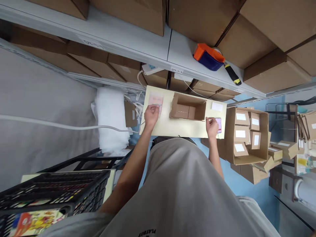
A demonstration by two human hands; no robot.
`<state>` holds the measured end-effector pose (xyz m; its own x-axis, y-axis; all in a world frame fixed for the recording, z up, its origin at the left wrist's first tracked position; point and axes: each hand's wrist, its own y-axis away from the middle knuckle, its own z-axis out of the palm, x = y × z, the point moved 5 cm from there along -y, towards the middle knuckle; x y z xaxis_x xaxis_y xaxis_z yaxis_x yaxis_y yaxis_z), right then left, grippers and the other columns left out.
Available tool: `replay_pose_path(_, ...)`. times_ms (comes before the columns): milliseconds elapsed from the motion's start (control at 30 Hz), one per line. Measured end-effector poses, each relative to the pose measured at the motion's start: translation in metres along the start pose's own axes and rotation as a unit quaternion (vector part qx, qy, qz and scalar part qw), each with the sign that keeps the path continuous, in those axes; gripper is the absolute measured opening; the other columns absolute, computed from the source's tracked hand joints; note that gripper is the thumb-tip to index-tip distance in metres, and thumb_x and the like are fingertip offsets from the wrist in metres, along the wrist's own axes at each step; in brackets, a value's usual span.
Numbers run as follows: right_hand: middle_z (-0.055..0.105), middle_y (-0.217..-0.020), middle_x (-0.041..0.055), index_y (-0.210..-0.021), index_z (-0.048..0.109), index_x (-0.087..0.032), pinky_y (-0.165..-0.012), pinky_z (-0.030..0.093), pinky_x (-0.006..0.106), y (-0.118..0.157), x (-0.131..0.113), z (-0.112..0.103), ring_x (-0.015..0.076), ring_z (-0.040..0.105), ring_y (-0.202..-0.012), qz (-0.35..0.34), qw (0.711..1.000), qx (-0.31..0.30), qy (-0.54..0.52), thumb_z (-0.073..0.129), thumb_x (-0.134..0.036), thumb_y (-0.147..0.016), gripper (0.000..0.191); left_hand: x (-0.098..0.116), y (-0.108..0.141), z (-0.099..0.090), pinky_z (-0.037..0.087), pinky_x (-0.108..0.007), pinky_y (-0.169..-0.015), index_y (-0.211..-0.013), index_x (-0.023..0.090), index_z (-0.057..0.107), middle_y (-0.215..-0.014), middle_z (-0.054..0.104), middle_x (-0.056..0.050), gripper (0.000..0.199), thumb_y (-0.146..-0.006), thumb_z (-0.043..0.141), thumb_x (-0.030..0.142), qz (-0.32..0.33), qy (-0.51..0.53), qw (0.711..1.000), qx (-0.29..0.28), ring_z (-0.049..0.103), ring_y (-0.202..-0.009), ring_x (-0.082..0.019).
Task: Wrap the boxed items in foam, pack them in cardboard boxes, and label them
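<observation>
A cream board [187, 130] carries an open cardboard box [175, 110], with smaller brown cartons [182, 111] inside. My left hand [151, 116] is left of the box, fingers pinched over a pinkish sheet or packet [158, 99]; whatever they hold is too small to make out. Close to the box's lower right corner, my right hand [211, 126] has its fingers pressed together, and anything between them is hidden. A phone with a pink screen [219, 125] lies beside that hand, below a white label [217, 106].
A shelf [158, 49] with large cartons crosses above the board, bearing an orange and blue tape dispenser [208, 56] and a cutter [232, 74]. A large carton [229, 131] of labelled boxes stands right. White wrap [111, 118] and a black crate [91, 187] are left.
</observation>
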<state>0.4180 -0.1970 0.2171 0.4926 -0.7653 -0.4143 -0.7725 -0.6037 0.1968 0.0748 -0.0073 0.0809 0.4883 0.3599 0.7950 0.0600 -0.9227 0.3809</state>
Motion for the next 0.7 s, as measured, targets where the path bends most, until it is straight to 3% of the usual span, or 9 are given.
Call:
replay_pose_path(100, 0.075, -0.077, 0.0039, -0.105, 0.075, -0.020, -0.070, 0.043, 0.032, 0.014, -0.006, -0.002, 0.0234, 0.067, -0.069, 0.004, 1.000, 0.021, -0.003, 0.054, -0.054, -0.107, 0.039, -0.017, -0.029, -0.003, 0.055, -0.044, -0.120, -0.139, 0.011, 0.067, -0.147, 0.073, -0.022, 0.044, -0.099, 0.074, 0.029, -0.068, -0.055, 0.996, 0.032, 0.074, -0.132, -0.033)
replay_pose_path(233, 0.073, -0.072, 0.0036, -0.101, 0.075, -0.020, -0.070, 0.047, 0.033, 0.037, -0.012, 0.000, 0.0237, 0.067, -0.066, 0.011, 0.999, 0.026, -0.014, 0.048, -0.065, -0.107, 0.053, -0.024, -0.056, 0.009, 0.048, -0.053, -0.128, -0.145, 0.002, 0.059, -0.153, 0.063, -0.033, 0.059, -0.095, 0.081, 0.025, -0.121, -0.099, 0.988, 0.011, 0.062, -0.149, -0.043)
replay_pose_path(400, 0.073, -0.071, 0.0051, -0.097, 0.075, -0.021, -0.070, 0.049, 0.034, 0.062, -0.007, -0.004, 0.0252, 0.071, -0.068, 0.039, 0.998, 0.028, -0.041, 0.045, -0.081, -0.102, 0.068, -0.031, -0.062, 0.018, 0.043, -0.056, -0.131, -0.142, 0.007, 0.055, -0.162, 0.053, -0.033, 0.069, -0.085, 0.091, 0.022, -0.120, -0.132, 0.984, 0.002, 0.049, -0.159, -0.047)
replay_pose_path(567, 0.075, -0.069, 0.0058, -0.094, 0.074, -0.022, -0.073, 0.051, 0.035, 0.076, 0.005, -0.012, 0.0267, 0.073, -0.069, 0.068, 0.995, 0.053, -0.058, 0.047, -0.082, -0.100, 0.066, -0.040, -0.062, 0.009, 0.045, -0.053, -0.129, -0.120, 0.015, 0.061, -0.156, 0.060, -0.027, 0.042, -0.086, 0.086, 0.017, -0.116, -0.096, 0.989, 0.002, 0.057, -0.153, -0.043)
replay_pose_path(700, 0.074, -0.067, 0.0051, -0.090, 0.071, -0.023, -0.073, 0.051, 0.036, 0.074, 0.006, -0.008, 0.0263, 0.071, -0.068, 0.070, 0.993, 0.038, -0.082, 0.048, -0.083, -0.099, 0.064, -0.040, -0.064, 0.007, 0.054, -0.055, -0.121, -0.108, 0.022, 0.059, -0.128, 0.075, -0.019, 0.028, -0.087, 0.075, 0.012, -0.112, -0.029, 0.993, 0.013, 0.074, -0.133, -0.040)
